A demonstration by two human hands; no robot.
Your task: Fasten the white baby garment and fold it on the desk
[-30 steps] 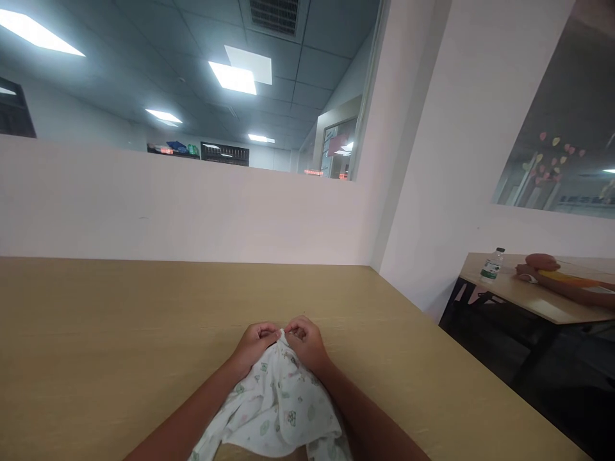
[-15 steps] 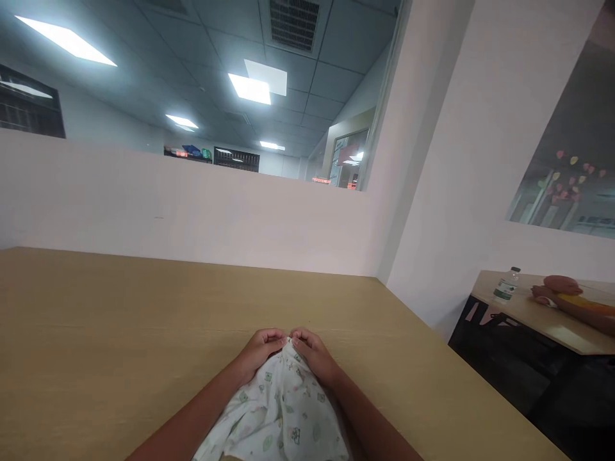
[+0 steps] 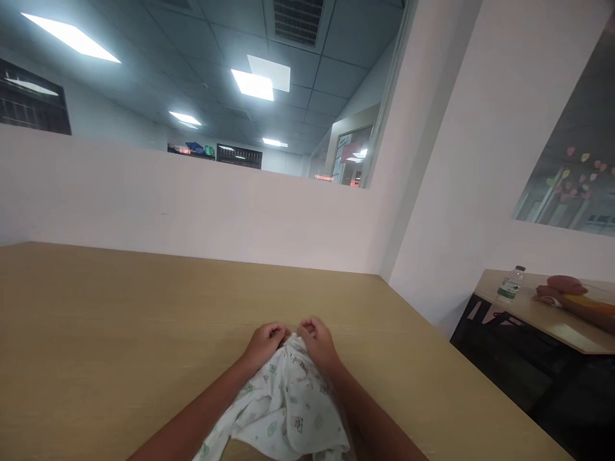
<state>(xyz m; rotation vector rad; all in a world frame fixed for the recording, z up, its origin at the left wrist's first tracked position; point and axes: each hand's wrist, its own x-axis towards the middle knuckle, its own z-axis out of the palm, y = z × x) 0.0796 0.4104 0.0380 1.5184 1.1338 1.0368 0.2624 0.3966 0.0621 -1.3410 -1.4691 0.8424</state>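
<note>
A printed garment point(image 3: 288, 410) is pinched shut at its far edge by the curled fingers of the left hand point(image 3: 263, 342) and right hand point(image 3: 318, 339). It lies on the worktop point(image 3: 120, 320), apparently so the edge is kept gathered.

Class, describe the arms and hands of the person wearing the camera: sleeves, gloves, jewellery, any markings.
The left hand and right hand are bare, without gloves. The left forearm and right forearm show no sleeve down to the picture's edge. No watch, bracelet or marking shows at the wrists; no ring can be made out on the fingers.
</note>
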